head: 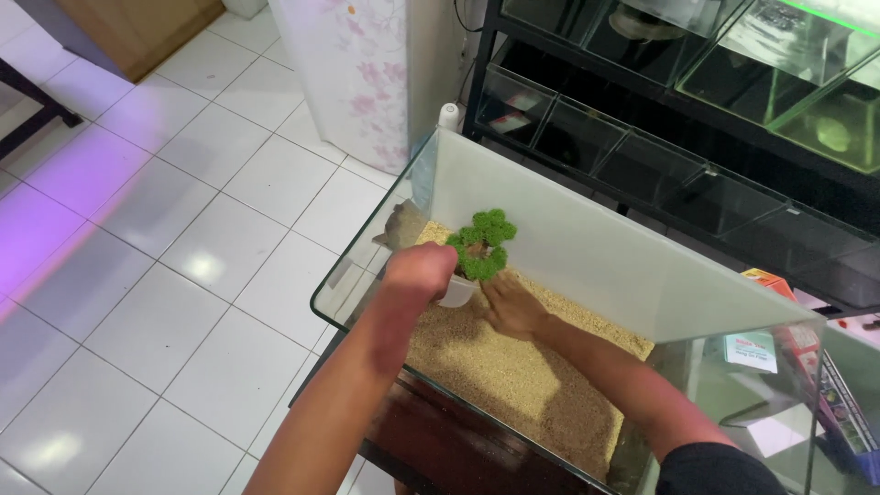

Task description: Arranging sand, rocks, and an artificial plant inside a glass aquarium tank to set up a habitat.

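The plant (482, 244) stands upright in a small white pot (456, 291), with its green bushy top pointing up and a little toward the back glass. Its long axis is close to vertical. It sits on the sand (513, 376) near the far left corner of the tank (587, 247).

The left hand (420, 268) reaches down into the tank from above, arm bent at the wrist, and is closed around the pot. The right hand (511, 307) lies flat on the sand just beside the pot, fingers spread and pressed down, holding nothing. Both forearms cross the front glass edge.
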